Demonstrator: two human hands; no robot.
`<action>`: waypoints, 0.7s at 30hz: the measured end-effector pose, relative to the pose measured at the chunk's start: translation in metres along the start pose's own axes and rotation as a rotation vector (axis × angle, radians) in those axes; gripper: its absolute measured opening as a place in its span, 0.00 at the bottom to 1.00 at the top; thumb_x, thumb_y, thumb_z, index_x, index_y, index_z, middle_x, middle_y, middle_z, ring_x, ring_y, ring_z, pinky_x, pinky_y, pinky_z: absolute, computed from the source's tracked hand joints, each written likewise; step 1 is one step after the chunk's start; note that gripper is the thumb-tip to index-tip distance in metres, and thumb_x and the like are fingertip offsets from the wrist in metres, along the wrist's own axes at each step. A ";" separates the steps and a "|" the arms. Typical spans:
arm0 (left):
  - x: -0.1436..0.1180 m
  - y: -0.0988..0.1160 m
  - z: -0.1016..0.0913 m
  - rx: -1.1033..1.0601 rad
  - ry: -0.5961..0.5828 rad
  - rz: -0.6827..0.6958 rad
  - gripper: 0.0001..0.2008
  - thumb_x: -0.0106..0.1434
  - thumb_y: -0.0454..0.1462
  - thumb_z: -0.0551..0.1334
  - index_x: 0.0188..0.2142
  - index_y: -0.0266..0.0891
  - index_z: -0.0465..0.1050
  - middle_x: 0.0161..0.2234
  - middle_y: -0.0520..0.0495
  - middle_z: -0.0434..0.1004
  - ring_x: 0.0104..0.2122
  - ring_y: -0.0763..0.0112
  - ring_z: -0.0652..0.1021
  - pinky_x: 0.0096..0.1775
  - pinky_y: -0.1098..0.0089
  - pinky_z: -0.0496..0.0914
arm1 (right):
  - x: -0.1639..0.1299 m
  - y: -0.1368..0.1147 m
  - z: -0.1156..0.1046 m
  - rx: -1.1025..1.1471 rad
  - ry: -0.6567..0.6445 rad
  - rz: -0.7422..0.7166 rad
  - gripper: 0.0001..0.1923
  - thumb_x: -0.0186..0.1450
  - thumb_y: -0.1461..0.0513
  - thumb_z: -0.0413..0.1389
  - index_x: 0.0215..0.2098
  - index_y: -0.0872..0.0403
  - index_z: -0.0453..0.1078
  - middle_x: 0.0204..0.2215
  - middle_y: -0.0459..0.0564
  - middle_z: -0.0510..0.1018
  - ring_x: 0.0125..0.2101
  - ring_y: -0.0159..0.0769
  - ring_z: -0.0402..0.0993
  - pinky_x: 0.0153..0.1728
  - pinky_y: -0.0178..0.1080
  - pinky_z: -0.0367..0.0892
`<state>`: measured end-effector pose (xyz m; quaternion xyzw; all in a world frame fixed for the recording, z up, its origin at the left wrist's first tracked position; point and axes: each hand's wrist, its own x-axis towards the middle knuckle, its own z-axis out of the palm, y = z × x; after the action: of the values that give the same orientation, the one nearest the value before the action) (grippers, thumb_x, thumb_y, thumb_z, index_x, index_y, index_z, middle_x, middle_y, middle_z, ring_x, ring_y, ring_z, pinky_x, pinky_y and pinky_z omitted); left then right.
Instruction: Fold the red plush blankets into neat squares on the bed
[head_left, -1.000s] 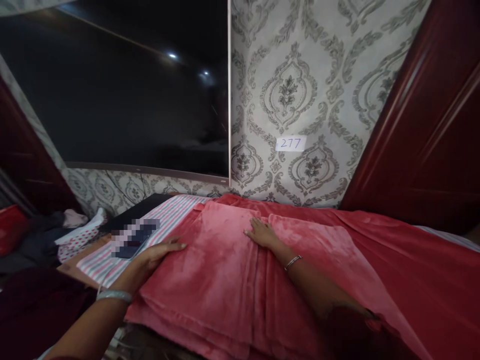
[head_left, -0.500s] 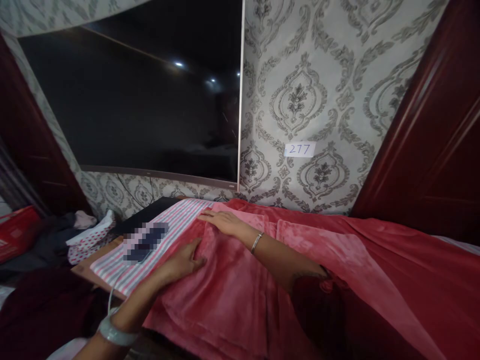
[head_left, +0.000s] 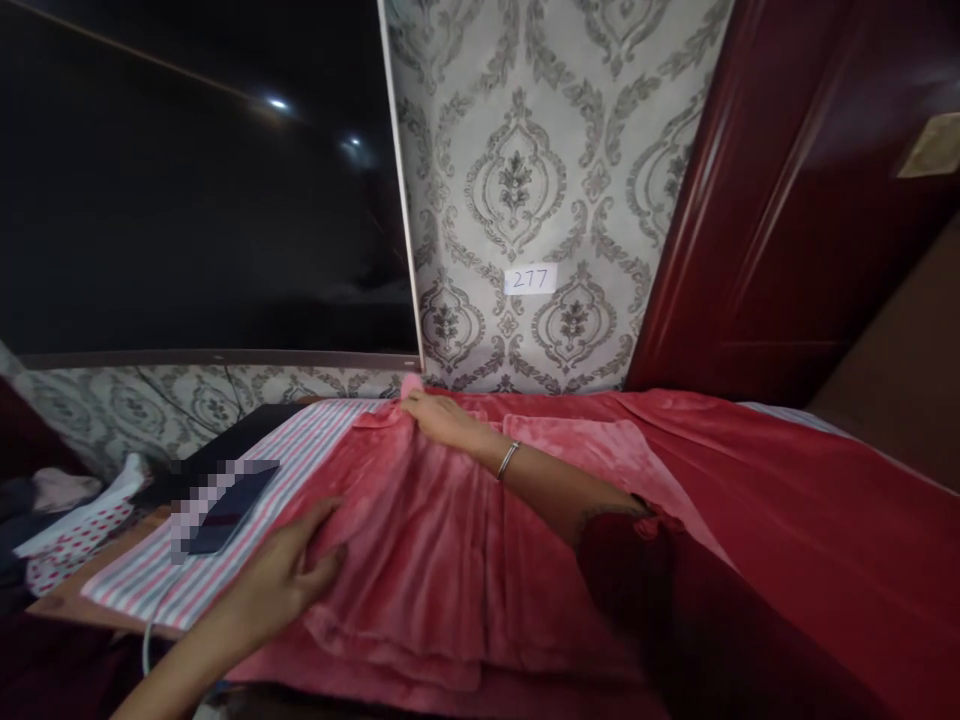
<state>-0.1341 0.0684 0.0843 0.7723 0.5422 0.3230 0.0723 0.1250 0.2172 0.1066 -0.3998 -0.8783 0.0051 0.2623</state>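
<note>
Our left hand (head_left: 289, 575), lower left of frame, grips near edge of pink blanket (head_left: 420, 560), thumb on top, fingers curled under fold. Our right hand (head_left: 442, 418), frame centre, pinches blanket's far corner, fingers closed on fabric. Blanket lies folded, centre-bottom, over striped cloth (head_left: 225, 520). Phone (head_left: 225, 495) left on stripes. Dark TV screen (head_left: 195, 200) upper left. Label "277" (head_left: 531, 279) on wall.

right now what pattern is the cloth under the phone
Pink, white and grey stripes on the cloth, clearest in the head view.
</note>
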 end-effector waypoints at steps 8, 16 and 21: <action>0.004 0.195 0.022 -0.266 -0.199 0.409 0.27 0.63 0.38 0.59 0.63 0.46 0.67 0.54 0.45 0.79 0.47 0.57 0.80 0.50 0.59 0.74 | -0.106 0.072 -0.124 0.112 0.432 0.056 0.14 0.61 0.69 0.49 0.40 0.54 0.73 0.42 0.52 0.75 0.44 0.42 0.69 0.50 0.43 0.64; 0.008 0.264 0.155 -0.483 -0.776 0.651 0.22 0.60 0.41 0.65 0.54 0.41 0.77 0.47 0.41 0.83 0.39 0.61 0.81 0.43 0.62 0.74 | -0.314 0.131 -0.099 0.424 0.562 0.689 0.08 0.54 0.58 0.58 0.31 0.51 0.76 0.35 0.53 0.81 0.42 0.48 0.75 0.51 0.52 0.67; 0.064 0.232 0.178 -0.524 -0.492 0.418 0.15 0.62 0.39 0.60 0.45 0.39 0.80 0.45 0.41 0.83 0.44 0.59 0.80 0.50 0.60 0.73 | -0.341 0.149 -0.073 0.503 0.557 0.801 0.21 0.64 0.54 0.50 0.48 0.54 0.77 0.42 0.55 0.83 0.41 0.43 0.80 0.47 0.49 0.73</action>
<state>0.1654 0.0748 0.0794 0.8754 0.2396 0.2636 0.3268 0.4479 0.0633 -0.0190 -0.6140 -0.5265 0.2080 0.5501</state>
